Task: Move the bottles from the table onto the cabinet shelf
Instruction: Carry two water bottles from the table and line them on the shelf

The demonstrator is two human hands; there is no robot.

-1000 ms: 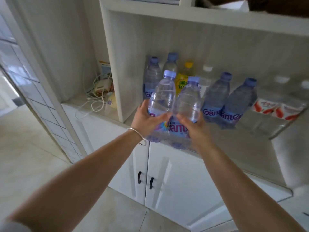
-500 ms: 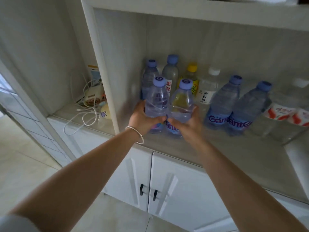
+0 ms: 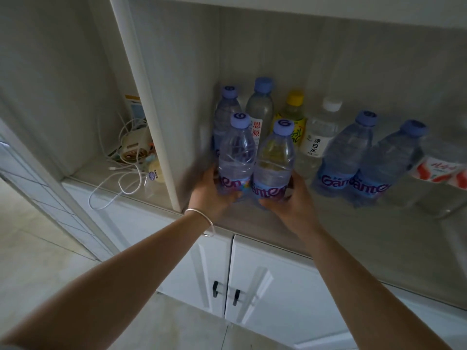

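Observation:
Two clear water bottles with pale purple caps stand side by side on the cabinet shelf [image 3: 341, 236], near its front left corner. My left hand [image 3: 208, 195] wraps the base of the left bottle [image 3: 236, 152]. My right hand [image 3: 294, 200] wraps the base of the right bottle [image 3: 274, 160]. Both bottles are upright and touch each other. Behind them stands a row of several more bottles, among them a yellow-capped bottle [image 3: 293, 114] and a white-capped bottle [image 3: 319, 132]. The bottoms of the two held bottles are hidden by my fingers.
Two more purple-capped bottles [image 3: 366, 157] stand to the right, and red-labelled bottles [image 3: 439, 170] at the far right. A white upright panel [image 3: 151, 117] bounds the shelf on the left; beyond it lie tangled white cables [image 3: 121, 180]. White cabinet doors [image 3: 252, 279] are below.
Both hands carried the two bottles forward and down, from in front of the cabinet edge onto the shelf. The view has come closer to the shelf.

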